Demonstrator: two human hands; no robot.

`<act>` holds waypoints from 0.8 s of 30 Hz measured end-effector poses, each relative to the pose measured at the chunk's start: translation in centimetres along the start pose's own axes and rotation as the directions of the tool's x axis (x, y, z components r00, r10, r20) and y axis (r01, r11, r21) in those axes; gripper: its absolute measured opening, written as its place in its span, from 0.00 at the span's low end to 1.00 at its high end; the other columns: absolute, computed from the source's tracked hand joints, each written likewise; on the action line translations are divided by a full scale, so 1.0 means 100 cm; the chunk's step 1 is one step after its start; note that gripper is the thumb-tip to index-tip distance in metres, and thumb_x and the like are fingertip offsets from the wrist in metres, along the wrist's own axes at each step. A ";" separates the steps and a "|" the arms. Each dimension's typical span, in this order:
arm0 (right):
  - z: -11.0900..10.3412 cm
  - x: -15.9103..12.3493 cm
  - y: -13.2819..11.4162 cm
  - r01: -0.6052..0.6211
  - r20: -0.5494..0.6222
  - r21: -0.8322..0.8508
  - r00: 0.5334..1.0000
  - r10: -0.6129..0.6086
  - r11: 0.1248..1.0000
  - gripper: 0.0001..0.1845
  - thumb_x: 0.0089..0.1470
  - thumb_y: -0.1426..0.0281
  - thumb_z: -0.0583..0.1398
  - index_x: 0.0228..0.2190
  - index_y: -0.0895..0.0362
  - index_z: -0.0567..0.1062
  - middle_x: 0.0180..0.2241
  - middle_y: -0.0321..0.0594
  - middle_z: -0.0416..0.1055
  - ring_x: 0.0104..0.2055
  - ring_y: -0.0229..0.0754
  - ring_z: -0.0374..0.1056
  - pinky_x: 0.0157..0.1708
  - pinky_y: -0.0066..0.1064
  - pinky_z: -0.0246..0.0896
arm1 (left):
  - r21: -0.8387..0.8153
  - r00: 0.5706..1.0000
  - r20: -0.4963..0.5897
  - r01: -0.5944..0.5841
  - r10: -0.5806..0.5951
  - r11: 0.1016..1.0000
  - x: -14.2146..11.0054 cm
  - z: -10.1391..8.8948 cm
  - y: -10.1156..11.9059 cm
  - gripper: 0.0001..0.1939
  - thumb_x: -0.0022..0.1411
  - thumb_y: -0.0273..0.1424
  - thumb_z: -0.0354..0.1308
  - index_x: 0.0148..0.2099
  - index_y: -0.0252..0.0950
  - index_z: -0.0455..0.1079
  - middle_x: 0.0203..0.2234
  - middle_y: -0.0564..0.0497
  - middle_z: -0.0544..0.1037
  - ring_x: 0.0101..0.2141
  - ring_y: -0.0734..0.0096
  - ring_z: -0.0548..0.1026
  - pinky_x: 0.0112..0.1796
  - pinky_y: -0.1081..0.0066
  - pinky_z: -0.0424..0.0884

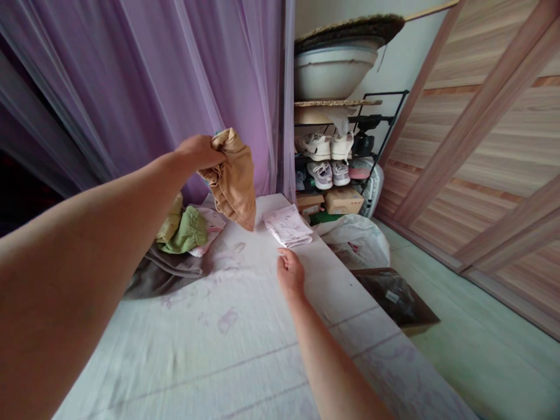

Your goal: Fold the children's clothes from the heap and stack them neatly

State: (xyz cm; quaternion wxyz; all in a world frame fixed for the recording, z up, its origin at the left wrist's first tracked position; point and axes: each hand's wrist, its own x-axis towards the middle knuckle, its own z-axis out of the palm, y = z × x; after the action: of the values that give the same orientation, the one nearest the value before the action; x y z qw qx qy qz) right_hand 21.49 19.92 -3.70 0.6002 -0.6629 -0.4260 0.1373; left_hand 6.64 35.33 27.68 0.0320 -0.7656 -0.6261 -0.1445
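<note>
A crumpled tan cloth garment (236, 181) was gripped in the closed left hand (202, 153), held up above the flower-printed white bed (245, 315). A folded pale pink patterned cloth (289, 224) was seen just beyond the loosely curled right hand (291, 273); whether its fingertips and thumb met could not be told. Below the left forearm, a green garment (190, 229) was piled over dark grey fabric (160, 273).

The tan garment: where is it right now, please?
In the head view, the tan garment hangs from the left hand, left of centre, in front of the purple curtain and right of the green cloth.
</note>
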 end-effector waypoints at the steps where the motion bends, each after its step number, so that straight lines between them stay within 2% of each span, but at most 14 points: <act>1: 0.000 0.000 0.000 -0.003 0.003 -0.003 1.000 0.003 1.000 0.17 0.50 0.69 0.53 0.39 0.55 0.77 0.38 0.42 0.78 0.39 0.42 0.72 0.43 0.32 0.66 | 0.035 0.997 -0.073 -0.019 0.022 0.999 0.001 -0.004 0.002 0.21 0.63 0.39 0.55 0.55 0.35 0.69 0.45 0.47 0.76 0.49 0.58 0.73 0.50 0.57 0.69; 3: 0.000 0.000 -0.001 -0.017 0.010 -0.011 1.000 0.017 1.000 0.17 0.50 0.69 0.53 0.40 0.55 0.77 0.39 0.42 0.78 0.39 0.42 0.73 0.43 0.32 0.66 | 0.115 0.980 -0.176 -0.073 0.092 0.991 -0.003 -0.004 0.008 0.21 0.64 0.40 0.53 0.55 0.35 0.68 0.45 0.47 0.76 0.47 0.56 0.74 0.48 0.56 0.70; 4: -0.001 -0.001 -0.002 -0.025 0.014 -0.017 1.000 0.026 1.000 0.17 0.50 0.69 0.53 0.40 0.55 0.77 0.39 0.42 0.78 0.39 0.42 0.73 0.43 0.32 0.66 | 0.151 0.973 -0.188 -0.104 0.132 0.983 -0.008 0.001 0.010 0.21 0.64 0.41 0.53 0.55 0.36 0.68 0.45 0.46 0.76 0.47 0.55 0.74 0.47 0.57 0.70; 6: -0.002 -0.001 -0.004 -0.030 0.022 -0.027 0.999 0.031 0.999 0.18 0.50 0.69 0.53 0.40 0.56 0.77 0.39 0.43 0.78 0.39 0.43 0.73 0.43 0.32 0.66 | 0.194 0.974 -0.129 -0.159 0.186 0.968 -0.023 0.021 0.013 0.20 0.65 0.42 0.52 0.55 0.39 0.67 0.45 0.45 0.77 0.47 0.55 0.74 0.47 0.59 0.69; 8: -0.003 -0.001 -0.005 -0.015 0.031 -0.028 0.999 0.016 1.000 0.19 0.50 0.70 0.52 0.40 0.57 0.77 0.40 0.44 0.78 0.40 0.43 0.73 0.43 0.33 0.66 | 0.196 0.977 -0.035 -0.197 0.208 0.960 -0.044 0.055 0.014 0.21 0.64 0.43 0.51 0.55 0.39 0.67 0.43 0.44 0.77 0.45 0.54 0.75 0.45 0.59 0.69; 11: -0.003 -0.001 -0.007 -0.007 0.041 -0.030 0.999 0.008 1.000 0.18 0.50 0.70 0.52 0.40 0.58 0.78 0.40 0.45 0.78 0.40 0.44 0.73 0.44 0.34 0.65 | 0.162 0.972 0.095 -0.229 0.216 0.960 -0.085 0.120 0.011 0.22 0.63 0.46 0.51 0.53 0.39 0.69 0.39 0.44 0.79 0.41 0.54 0.77 0.41 0.61 0.71; 13: -0.003 -0.001 -0.007 -0.017 0.032 -0.044 0.999 0.019 0.999 0.18 0.50 0.70 0.52 0.39 0.58 0.78 0.39 0.45 0.78 0.39 0.44 0.73 0.43 0.34 0.66 | 0.101 0.962 0.208 -0.203 0.179 0.974 -0.111 0.161 0.008 0.24 0.62 0.44 0.53 0.57 0.41 0.66 0.43 0.44 0.78 0.43 0.54 0.77 0.41 0.62 0.71; 14: -0.003 -0.001 -0.007 -0.017 0.024 -0.052 1.000 0.019 0.999 0.17 0.50 0.69 0.53 0.39 0.57 0.78 0.39 0.44 0.78 0.38 0.44 0.73 0.42 0.34 0.66 | 0.071 0.959 0.231 -0.184 0.163 0.980 -0.123 0.178 0.007 0.25 0.62 0.42 0.53 0.60 0.42 0.63 0.44 0.44 0.78 0.44 0.53 0.77 0.41 0.62 0.71; 16: -0.003 -0.001 -0.007 -0.004 0.011 -0.062 1.000 0.005 0.998 0.17 0.51 0.69 0.53 0.38 0.56 0.78 0.38 0.43 0.78 0.38 0.43 0.72 0.41 0.33 0.66 | 0.035 0.962 0.208 -0.190 0.179 0.981 -0.140 0.201 0.005 0.25 0.63 0.38 0.52 0.62 0.42 0.61 0.49 0.43 0.76 0.46 0.55 0.76 0.43 0.62 0.70; 19: -0.003 0.000 -0.008 0.018 0.008 -0.079 1.000 -0.018 0.997 0.17 0.51 0.69 0.53 0.38 0.55 0.78 0.37 0.42 0.79 0.38 0.43 0.72 0.41 0.33 0.66 | 0.005 0.953 0.158 -0.262 0.258 0.965 -0.151 0.212 0.006 0.28 0.61 0.38 0.54 0.63 0.39 0.60 0.54 0.42 0.72 0.51 0.55 0.72 0.49 0.62 0.68; 24: -0.004 -0.001 -0.009 0.025 0.001 -0.103 1.000 -0.025 0.994 0.17 0.51 0.69 0.53 0.38 0.56 0.78 0.37 0.43 0.79 0.38 0.43 0.72 0.42 0.32 0.66 | -0.036 0.917 0.214 -0.336 0.336 0.941 -0.143 0.203 0.000 0.30 0.61 0.45 0.56 0.62 0.41 0.62 0.57 0.43 0.69 0.54 0.53 0.70 0.52 0.58 0.67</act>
State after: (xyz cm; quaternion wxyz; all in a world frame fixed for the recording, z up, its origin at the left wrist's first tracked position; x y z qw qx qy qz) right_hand 21.33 19.51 -2.77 0.5668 -0.6875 -0.4409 0.1076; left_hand 7.82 26.42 4.49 -0.0117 -0.8728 -0.4852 -0.0520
